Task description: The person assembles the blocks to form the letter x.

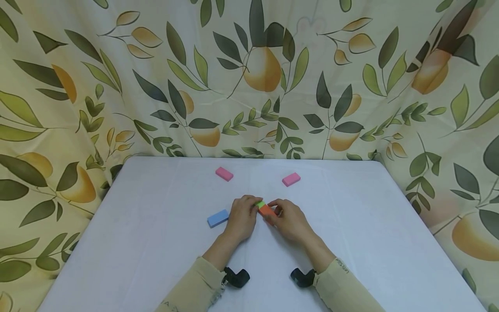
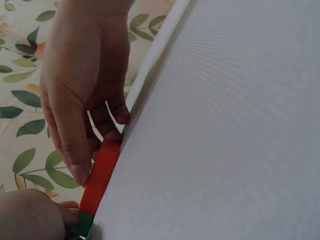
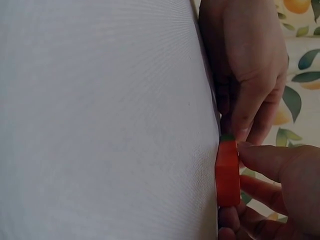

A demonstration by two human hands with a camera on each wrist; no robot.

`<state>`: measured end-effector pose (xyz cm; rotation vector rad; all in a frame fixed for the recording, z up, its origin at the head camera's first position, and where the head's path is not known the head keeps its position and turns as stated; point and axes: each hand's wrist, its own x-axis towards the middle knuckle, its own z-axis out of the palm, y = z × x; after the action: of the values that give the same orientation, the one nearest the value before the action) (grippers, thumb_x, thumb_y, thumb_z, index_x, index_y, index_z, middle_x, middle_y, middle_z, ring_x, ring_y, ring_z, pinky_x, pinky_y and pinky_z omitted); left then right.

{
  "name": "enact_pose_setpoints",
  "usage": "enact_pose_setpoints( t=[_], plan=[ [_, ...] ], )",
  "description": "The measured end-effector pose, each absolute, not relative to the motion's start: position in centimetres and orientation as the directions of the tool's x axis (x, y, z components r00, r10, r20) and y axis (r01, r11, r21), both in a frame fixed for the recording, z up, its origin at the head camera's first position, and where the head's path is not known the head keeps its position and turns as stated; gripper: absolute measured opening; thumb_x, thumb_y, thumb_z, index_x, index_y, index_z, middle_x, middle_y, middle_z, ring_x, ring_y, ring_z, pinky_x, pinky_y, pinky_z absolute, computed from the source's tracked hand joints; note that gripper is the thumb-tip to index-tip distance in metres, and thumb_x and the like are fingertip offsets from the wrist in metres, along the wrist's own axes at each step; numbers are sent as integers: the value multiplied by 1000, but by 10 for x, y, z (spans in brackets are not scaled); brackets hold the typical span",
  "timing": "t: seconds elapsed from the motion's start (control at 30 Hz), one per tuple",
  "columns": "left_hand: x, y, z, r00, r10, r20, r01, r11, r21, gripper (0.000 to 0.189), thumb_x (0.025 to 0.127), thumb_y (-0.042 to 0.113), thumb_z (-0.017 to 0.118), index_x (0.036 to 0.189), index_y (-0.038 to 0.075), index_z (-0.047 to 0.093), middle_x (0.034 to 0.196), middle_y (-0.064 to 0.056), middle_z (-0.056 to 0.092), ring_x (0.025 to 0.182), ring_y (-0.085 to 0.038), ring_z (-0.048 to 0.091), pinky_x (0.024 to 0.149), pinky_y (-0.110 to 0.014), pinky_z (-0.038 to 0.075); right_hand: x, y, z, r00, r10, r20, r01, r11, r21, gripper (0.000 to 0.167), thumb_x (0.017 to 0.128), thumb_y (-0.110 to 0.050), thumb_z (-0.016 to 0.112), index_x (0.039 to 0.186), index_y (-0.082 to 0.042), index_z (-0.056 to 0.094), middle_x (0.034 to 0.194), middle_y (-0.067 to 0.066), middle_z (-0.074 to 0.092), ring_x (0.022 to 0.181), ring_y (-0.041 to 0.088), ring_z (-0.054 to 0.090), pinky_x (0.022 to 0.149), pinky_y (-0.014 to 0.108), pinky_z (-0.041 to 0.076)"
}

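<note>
Near the middle of the table, an orange block (image 1: 267, 211) and a green block (image 1: 260, 203) lie end to end, the green end towards the left. My left hand (image 1: 242, 218) pinches the green block (image 2: 84, 223) between thumb and fingers. From the other side my right hand (image 1: 290, 220) grips the orange block (image 3: 227, 172), thumb on one side and fingertips at its far end. Both blocks sit right at the white cloth. Just left of my left hand lies a blue block (image 1: 217, 218), its right end by the hand.
Two pink blocks lie farther back on the white-covered table (image 1: 156, 242), one pink block (image 1: 224, 173) left of centre and the other pink block (image 1: 291, 179) to the right. A leaf-and-fruit patterned curtain (image 1: 257, 108) surrounds the table at the back and sides.
</note>
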<state>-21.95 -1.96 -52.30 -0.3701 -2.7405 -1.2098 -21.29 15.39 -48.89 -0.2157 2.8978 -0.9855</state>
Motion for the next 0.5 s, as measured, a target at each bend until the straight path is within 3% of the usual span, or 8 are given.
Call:
enact_pose_setpoints(
  t=[0.5],
  plan=[
    [-220,-20,-525,-965,172,196,260,658,707,30,105,14,59,133,18,70,132,-1,67,118,-24,57,94,-37,51,-214,155,-491,-989,-146,-25,-98,774,-626,36,95,-27,76,127,-12,69,90,3,66,80,17,57,71,31,47]
  ],
)
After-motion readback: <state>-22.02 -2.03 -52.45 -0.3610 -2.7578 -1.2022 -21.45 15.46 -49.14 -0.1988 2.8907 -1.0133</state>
